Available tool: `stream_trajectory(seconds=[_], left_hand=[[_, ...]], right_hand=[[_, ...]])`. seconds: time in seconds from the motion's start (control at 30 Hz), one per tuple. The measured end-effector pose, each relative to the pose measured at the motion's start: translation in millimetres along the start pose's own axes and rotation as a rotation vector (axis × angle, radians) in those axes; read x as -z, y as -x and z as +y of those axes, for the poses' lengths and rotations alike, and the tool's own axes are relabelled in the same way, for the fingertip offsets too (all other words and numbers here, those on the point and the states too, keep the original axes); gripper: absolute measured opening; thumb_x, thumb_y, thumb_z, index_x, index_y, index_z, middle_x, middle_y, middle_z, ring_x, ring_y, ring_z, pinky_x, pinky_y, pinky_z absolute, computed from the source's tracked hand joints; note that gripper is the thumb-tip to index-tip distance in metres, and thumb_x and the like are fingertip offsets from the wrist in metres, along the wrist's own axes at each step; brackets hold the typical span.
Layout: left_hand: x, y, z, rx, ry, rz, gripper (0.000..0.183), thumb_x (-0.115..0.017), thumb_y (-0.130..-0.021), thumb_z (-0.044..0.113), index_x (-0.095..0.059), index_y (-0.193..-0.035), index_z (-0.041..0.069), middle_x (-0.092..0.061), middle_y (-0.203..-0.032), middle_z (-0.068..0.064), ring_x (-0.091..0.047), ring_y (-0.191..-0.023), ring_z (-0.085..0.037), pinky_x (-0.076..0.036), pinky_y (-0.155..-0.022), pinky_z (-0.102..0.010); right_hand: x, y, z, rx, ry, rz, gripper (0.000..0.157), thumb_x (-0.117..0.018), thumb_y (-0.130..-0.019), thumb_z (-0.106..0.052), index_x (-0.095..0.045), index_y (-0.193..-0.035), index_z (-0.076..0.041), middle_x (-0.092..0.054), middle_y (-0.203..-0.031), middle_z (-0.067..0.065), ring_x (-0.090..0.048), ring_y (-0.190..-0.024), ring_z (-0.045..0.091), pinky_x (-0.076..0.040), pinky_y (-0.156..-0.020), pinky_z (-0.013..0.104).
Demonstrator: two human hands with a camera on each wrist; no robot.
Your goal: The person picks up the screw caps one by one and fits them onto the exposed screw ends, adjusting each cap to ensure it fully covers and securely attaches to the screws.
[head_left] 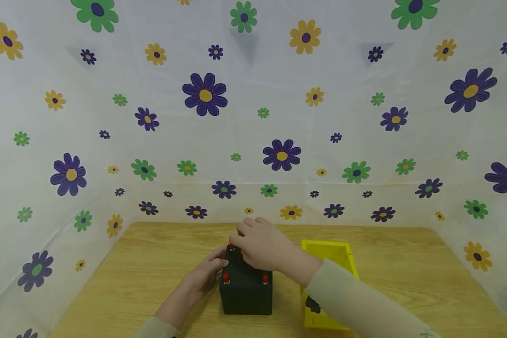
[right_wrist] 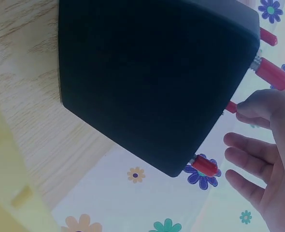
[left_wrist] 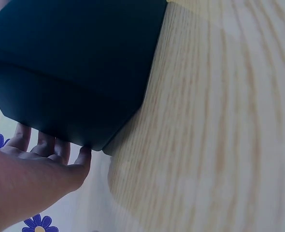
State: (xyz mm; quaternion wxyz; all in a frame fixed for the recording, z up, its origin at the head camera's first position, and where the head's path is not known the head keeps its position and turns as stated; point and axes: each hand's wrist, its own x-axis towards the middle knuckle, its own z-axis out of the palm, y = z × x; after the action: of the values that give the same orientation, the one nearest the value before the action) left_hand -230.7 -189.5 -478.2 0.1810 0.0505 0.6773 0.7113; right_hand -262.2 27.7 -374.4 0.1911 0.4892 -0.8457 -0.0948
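Observation:
A black box [head_left: 249, 300] stands on the table with red-capped metal posts on its top. Two caps show at the near corners, the near left cap [head_left: 226, 278] and the near right cap [head_left: 265, 279]. My right hand [head_left: 264, 244] reaches over the top and pinches another red cap [right_wrist: 232, 107] between thumb and finger; its other fingers stand apart from the box. Along the box's left side lies my left hand [head_left: 204, 277], thumb by the top edge. In the left wrist view its fingertips [left_wrist: 84, 157] rest against that side.
Right of the box is a yellow bin [head_left: 327, 246], partly hidden under my right forearm. A small black piece [head_left: 312, 304] with a reddish part lies in it. The wooden table [head_left: 405, 272] is enclosed by a white flowered sheet [head_left: 245, 131] at the back and sides.

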Motion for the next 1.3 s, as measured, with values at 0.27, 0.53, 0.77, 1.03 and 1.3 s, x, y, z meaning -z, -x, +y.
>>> stream_trajectory(seconds=[0.27, 0.53, 0.77, 1.03, 1.3], left_hand=[[-0.2, -0.2, -0.1, -0.002, 0.012, -0.009, 0.073, -0.051, -0.099, 0.023, -0.028, -0.165, 0.002, -0.062, -0.131, 0.016, -0.056, -0.120, -0.001, -0.041, -0.107, -0.026], [-1.7, 0.9, 0.8, 0.017, 0.017, 0.017, 0.078, -0.051, -0.098, 0.025, -0.022, -0.167, 0.000, -0.064, -0.134, 0.012, -0.058, -0.117, -0.002, -0.042, -0.105, -0.024], [-1.1, 0.6, 0.8, 0.006, 0.026, -0.003, 0.077, -0.051, -0.099, 0.024, -0.022, -0.166, -0.001, -0.065, -0.129, 0.016, -0.059, -0.116, -0.001, -0.044, -0.105, -0.024], [-1.8, 1.5, -0.1, 0.014, 0.006, 0.007, 0.078, -0.051, -0.100, 0.023, -0.020, -0.167, -0.001, -0.061, -0.141, 0.009, -0.057, -0.119, -0.002, -0.041, -0.108, -0.026], [0.6, 3.8, -0.4, 0.018, 0.007, -0.005, 0.078, -0.050, -0.104, 0.023, -0.013, -0.169, 0.001, -0.046, -0.164, -0.011, -0.055, -0.127, -0.001, -0.038, -0.115, -0.030]], right_hand=[[5.7, 8.1, 0.2, -0.006, -0.006, -0.025, 0.026, -0.063, -0.105, -0.042, -0.067, -0.124, -0.025, -0.068, -0.116, -0.005, -0.059, -0.102, 0.015, -0.053, -0.091, 0.032], [14.3, 18.5, 1.3, -0.006, -0.008, -0.021, 0.031, -0.066, -0.103, -0.046, -0.067, -0.125, -0.024, -0.067, -0.115, -0.003, -0.058, -0.103, 0.017, -0.052, -0.092, 0.031], [17.8, 28.9, 2.9, -0.008, -0.011, -0.008, 0.031, -0.070, -0.101, -0.046, -0.068, -0.123, -0.024, -0.067, -0.114, -0.003, -0.058, -0.104, 0.017, -0.051, -0.088, 0.030], [16.9, 44.0, 8.0, -0.029, -0.054, -0.010, 0.029, -0.071, -0.101, -0.044, -0.069, -0.121, -0.023, -0.066, -0.113, -0.003, -0.058, -0.104, 0.017, -0.051, -0.089, 0.031], [19.2, 59.7, 13.4, -0.054, -0.068, -0.001, 0.030, -0.075, -0.099, -0.041, -0.069, -0.121, -0.022, -0.068, -0.116, -0.002, -0.060, -0.109, 0.018, -0.054, -0.095, 0.033]])
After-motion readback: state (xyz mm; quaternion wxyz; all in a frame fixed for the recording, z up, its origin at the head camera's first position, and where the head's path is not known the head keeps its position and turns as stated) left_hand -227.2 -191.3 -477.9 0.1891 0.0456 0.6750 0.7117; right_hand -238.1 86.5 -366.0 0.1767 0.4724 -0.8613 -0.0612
